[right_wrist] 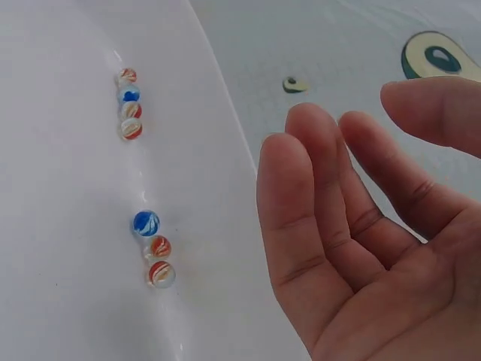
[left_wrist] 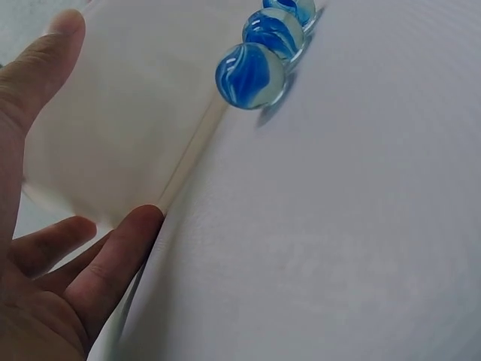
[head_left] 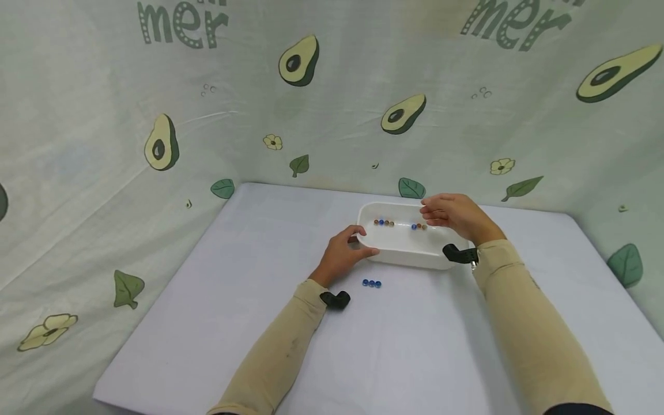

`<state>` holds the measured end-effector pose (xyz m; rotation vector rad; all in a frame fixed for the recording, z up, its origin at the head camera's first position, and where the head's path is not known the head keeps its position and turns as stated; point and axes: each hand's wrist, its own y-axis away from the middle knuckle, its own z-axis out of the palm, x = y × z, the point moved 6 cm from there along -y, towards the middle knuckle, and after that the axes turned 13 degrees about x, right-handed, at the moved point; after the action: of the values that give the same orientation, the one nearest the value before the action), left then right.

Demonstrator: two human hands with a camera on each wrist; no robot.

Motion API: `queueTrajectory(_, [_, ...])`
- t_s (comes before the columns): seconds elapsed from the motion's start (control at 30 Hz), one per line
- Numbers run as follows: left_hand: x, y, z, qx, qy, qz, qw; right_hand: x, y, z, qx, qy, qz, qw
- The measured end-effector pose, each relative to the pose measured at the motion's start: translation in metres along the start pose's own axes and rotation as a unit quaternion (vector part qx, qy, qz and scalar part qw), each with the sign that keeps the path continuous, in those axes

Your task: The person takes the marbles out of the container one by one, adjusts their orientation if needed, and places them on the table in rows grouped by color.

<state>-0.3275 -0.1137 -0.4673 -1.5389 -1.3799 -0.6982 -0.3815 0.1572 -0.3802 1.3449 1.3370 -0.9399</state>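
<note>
A white rectangular tray (head_left: 404, 260) stands on the table with its long side facing me. At its left front corner my left hand (head_left: 342, 251) holds it, thumb along the front wall and fingers at the left end. Inside lie two short rows of glass marbles: a left row (head_left: 384, 222) of several, orange-swirled with one blue, and a right row (head_left: 419, 226) of one blue and two orange-swirled. Over the tray's right back part hovers my right hand (head_left: 456, 216), fingers loosely bent and holding nothing. Three blue-swirled marbles (head_left: 372, 283) sit in a line on the table before the tray.
The table (head_left: 249, 276) has a white cover. A patterned cloth (head_left: 342, 150) with avocados and leaves hangs behind it and along the sides. Black wrist straps with camera mounts (head_left: 336, 300) sit at both sleeve cuffs.
</note>
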Motion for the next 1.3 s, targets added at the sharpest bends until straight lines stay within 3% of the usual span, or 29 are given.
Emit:
queueTrajectory(0.3, [0.004, 0.003, -0.002, -0.002, 0.001, -0.001, 1.0000, 0.012, -0.021, 0.009, -0.009, 0.065, 0.032, 0.9973])
queueTrajectory(0.6, [0.003, 0.002, 0.001, -0.006, -0.010, -0.005, 0.9999, 0.027, -0.032, 0.017, -0.007, 0.072, 0.054, 0.9959])
queueTrajectory(1.3, [0.000, 0.002, 0.003, -0.003, -0.006, -0.002, 1.0000, 0.032, -0.050, 0.047, -0.059, 0.101, 0.031, 0.9926])
